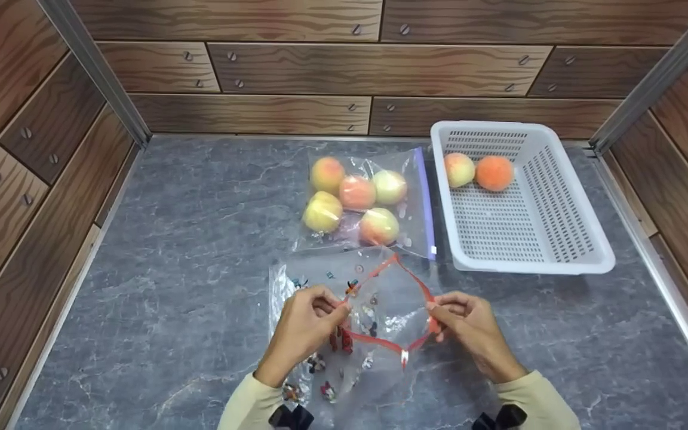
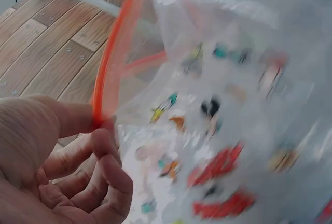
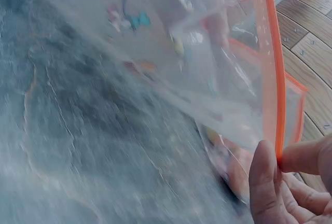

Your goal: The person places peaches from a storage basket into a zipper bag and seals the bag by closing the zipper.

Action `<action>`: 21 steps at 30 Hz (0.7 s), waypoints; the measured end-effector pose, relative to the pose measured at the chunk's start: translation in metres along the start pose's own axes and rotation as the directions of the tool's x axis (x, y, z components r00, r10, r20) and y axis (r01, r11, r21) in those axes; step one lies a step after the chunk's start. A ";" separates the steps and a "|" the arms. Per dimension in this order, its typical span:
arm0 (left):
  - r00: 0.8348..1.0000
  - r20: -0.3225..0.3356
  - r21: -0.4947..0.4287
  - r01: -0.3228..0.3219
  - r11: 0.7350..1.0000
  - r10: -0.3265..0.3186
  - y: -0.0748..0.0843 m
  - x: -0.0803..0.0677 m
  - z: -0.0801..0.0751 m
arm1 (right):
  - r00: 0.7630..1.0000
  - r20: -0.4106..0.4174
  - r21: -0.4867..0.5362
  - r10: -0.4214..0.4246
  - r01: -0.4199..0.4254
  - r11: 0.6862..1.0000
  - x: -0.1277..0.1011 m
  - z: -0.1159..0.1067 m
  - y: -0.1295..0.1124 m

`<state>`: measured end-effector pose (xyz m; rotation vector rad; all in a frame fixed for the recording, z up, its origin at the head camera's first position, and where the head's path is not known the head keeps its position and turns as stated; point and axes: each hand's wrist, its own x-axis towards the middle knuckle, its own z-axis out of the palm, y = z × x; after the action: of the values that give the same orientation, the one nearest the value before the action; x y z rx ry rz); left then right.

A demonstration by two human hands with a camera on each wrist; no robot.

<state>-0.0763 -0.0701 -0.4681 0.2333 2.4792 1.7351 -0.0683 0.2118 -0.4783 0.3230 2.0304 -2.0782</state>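
Note:
A clear zip bag point(image 1: 374, 370) printed with small colourful figures has its orange-red rim spread into a wide diamond. My left hand point(image 1: 305, 325) pinches the rim's left side between thumb and fingers; the left wrist view shows the orange strip point(image 2: 106, 73) in that pinch. On the opposite side my right hand point(image 1: 469, 325) pinches the rim, seen up close as an orange strip point(image 3: 277, 79) in the right wrist view. No fruit shows inside this bag. Just beyond it lies a second clear bag point(image 1: 415, 230) with a purple zip, holding several peaches point(image 1: 358, 192).
At the right stands a white perforated basket point(image 1: 535, 263) with two peaches point(image 1: 494, 173) near its left wall. Grey marbled tabletop point(image 1: 171, 269) extends to the left. Wood-patterned panels point(image 1: 296, 65) wall in the back and both sides.

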 end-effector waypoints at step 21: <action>0.990 -0.116 0.145 -0.062 0.988 0.079 -0.006 -0.006 -0.036 | 0.984 -0.013 -0.078 -0.179 0.177 0.981 -0.001 -0.032 -0.003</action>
<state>-0.0767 -0.1069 -0.4611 0.2368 2.7162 1.6474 -0.0681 0.2435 -0.4754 0.1551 2.2182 -2.0974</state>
